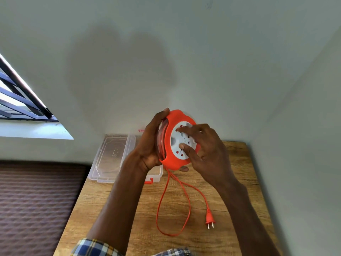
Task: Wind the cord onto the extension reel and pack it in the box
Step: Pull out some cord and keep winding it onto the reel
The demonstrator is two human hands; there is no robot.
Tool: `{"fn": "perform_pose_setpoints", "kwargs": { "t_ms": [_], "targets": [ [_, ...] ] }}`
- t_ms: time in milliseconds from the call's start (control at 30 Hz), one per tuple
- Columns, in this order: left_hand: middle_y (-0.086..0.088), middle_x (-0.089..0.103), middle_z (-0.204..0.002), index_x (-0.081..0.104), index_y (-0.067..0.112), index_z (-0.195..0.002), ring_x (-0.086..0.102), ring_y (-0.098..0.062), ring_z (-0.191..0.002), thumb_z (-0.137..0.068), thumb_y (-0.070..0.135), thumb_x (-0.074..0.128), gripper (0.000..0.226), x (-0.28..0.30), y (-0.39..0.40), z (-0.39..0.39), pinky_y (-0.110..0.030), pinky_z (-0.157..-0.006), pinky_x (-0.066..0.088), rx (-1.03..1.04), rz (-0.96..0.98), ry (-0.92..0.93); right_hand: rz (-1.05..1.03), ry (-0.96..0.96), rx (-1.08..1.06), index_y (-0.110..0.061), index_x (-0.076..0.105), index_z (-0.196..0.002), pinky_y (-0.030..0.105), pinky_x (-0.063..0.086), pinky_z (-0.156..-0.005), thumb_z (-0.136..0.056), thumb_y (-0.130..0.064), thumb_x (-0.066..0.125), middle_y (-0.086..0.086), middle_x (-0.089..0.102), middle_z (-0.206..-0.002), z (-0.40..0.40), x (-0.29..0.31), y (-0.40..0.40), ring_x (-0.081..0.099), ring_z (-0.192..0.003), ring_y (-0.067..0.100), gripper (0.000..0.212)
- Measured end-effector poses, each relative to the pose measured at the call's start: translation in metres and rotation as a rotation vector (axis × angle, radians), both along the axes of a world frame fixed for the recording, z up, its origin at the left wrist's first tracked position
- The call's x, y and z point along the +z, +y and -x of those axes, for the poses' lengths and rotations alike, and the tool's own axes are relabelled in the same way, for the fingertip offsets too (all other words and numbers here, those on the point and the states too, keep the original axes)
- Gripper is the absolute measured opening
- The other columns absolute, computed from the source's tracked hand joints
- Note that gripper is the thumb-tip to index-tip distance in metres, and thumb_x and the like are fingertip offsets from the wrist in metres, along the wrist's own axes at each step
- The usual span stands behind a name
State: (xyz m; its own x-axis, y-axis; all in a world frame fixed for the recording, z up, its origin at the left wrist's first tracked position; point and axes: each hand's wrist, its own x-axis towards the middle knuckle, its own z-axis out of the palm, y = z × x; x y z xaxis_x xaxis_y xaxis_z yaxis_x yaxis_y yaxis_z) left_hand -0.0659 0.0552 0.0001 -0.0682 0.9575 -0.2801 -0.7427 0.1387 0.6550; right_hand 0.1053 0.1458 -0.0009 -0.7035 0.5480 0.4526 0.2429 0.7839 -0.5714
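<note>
The left hand [149, 145] grips the rim of 1 orange reel [171, 145], raised above the counter [239, 163]; the right hand's fingertips [181, 145] press its white hub. Winding looks partly done: 1 cord [162, 209] loop and 1 plug [210, 218] remain loose. 1 clear box [110, 156] waits open, unpacked.

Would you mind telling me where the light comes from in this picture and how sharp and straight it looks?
Head view: daylight enters from the window at left, throwing a soft double shadow on the wall; the wide lens bends the table edges; the reel and plug look sharp, the bottom-left corner blurred.
</note>
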Motion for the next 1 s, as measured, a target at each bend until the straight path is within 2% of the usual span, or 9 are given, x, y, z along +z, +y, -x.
{"fn": "perform_pose_setpoints", "kwargs": {
  "t_ms": [67, 133, 267, 333, 433, 533, 700, 867, 1000],
  "targets": [
    [-0.014, 0.074, -0.124, 0.072, 0.016, -0.132, 0.072, -0.034, -0.109, -0.093, 0.071, 0.062, 0.068, -0.004, -0.001, 0.003, -0.052, -0.096, 0.055, -0.005, -0.007, -0.022, 0.004, -0.023, 0.095, -0.036, 0.063, -0.136, 0.039, 0.062, -0.087, -0.095, -0.025, 0.071, -0.003, 0.053, -0.138, -0.002, -0.002, 0.002, 0.052, -0.127, 0.017, 0.043],
    [-0.015, 0.075, -0.124, 0.072, 0.015, -0.133, 0.073, -0.035, -0.108, -0.093, 0.072, 0.061, 0.069, -0.007, -0.002, 0.005, -0.053, -0.094, 0.056, -0.001, -0.006, -0.026, 0.003, -0.069, 0.143, -0.042, 0.06, -0.137, 0.038, 0.061, -0.091, -0.094, -0.016, 0.072, -0.006, 0.048, -0.143, -0.004, -0.004, 0.006, 0.046, -0.132, 0.016, 0.051],
    [-0.017, 0.073, -0.126, 0.071, 0.015, -0.135, 0.072, -0.036, -0.109, -0.093, 0.072, 0.061, 0.071, -0.006, -0.004, 0.009, -0.053, -0.093, 0.057, 0.022, -0.001, -0.015, -0.055, -0.134, 0.174, -0.052, 0.051, -0.143, 0.028, 0.053, -0.092, -0.096, -0.01, 0.069, -0.01, 0.041, -0.155, -0.005, -0.002, 0.009, 0.041, -0.133, 0.016, 0.065],
    [-0.016, 0.075, -0.124, 0.074, 0.016, -0.131, 0.073, -0.034, -0.107, -0.093, 0.071, 0.06, 0.069, -0.004, -0.005, 0.009, -0.051, -0.09, 0.059, 0.04, 0.005, 0.004, -0.05, -0.118, 0.177, -0.052, 0.053, -0.141, 0.023, 0.048, -0.091, -0.095, -0.008, 0.07, -0.008, 0.044, -0.155, -0.003, -0.001, 0.008, 0.042, -0.13, 0.016, 0.066],
    [-0.015, 0.075, -0.122, 0.075, 0.017, -0.129, 0.074, -0.033, -0.105, -0.092, 0.07, 0.062, 0.066, -0.001, -0.006, 0.006, -0.049, -0.089, 0.06, 0.06, 0.032, 0.044, -0.03, -0.101, 0.22, -0.047, 0.062, -0.135, 0.025, 0.051, -0.091, -0.091, -0.003, 0.072, 0.0, 0.049, -0.146, -0.002, -0.001, 0.009, 0.044, -0.127, 0.016, 0.062],
    [-0.015, 0.075, -0.123, 0.075, 0.017, -0.129, 0.073, -0.033, -0.106, -0.091, 0.069, 0.064, 0.065, 0.001, -0.006, 0.005, -0.049, -0.092, 0.059, 0.073, 0.044, 0.063, -0.05, -0.111, 0.201, -0.047, 0.065, -0.131, 0.028, 0.053, -0.089, -0.092, -0.004, 0.072, -0.002, 0.051, -0.144, -0.003, 0.001, 0.011, 0.044, -0.122, 0.014, 0.059],
    [-0.014, 0.075, -0.124, 0.077, 0.019, -0.126, 0.075, -0.032, -0.105, -0.093, 0.069, 0.061, 0.062, 0.0, -0.006, 0.004, -0.049, -0.09, 0.061, 0.09, 0.066, 0.057, -0.081, -0.131, 0.132, -0.044, 0.064, -0.134, 0.042, 0.061, -0.085, -0.09, -0.007, 0.076, 0.001, 0.053, -0.146, -0.001, -0.001, 0.002, 0.048, -0.126, 0.023, 0.059],
    [-0.014, 0.076, -0.124, 0.077, 0.019, -0.127, 0.075, -0.032, -0.105, -0.093, 0.07, 0.061, 0.063, 0.002, -0.005, 0.001, -0.049, -0.088, 0.061, 0.089, 0.054, 0.063, -0.084, -0.098, 0.071, -0.039, 0.068, -0.132, 0.045, 0.061, -0.085, -0.087, -0.006, 0.078, 0.005, 0.057, -0.143, -0.001, -0.001, -0.001, 0.052, -0.125, 0.027, 0.056],
    [-0.015, 0.074, -0.126, 0.076, 0.019, -0.129, 0.074, -0.032, -0.106, -0.092, 0.07, 0.061, 0.065, 0.004, -0.003, 0.0, -0.05, -0.091, 0.06, 0.103, 0.054, 0.076, -0.083, -0.059, 0.027, -0.038, 0.069, -0.131, 0.043, 0.061, -0.085, -0.087, -0.007, 0.079, 0.004, 0.06, -0.143, 0.0, -0.004, -0.004, 0.055, -0.124, 0.027, 0.055]
  ]
}}
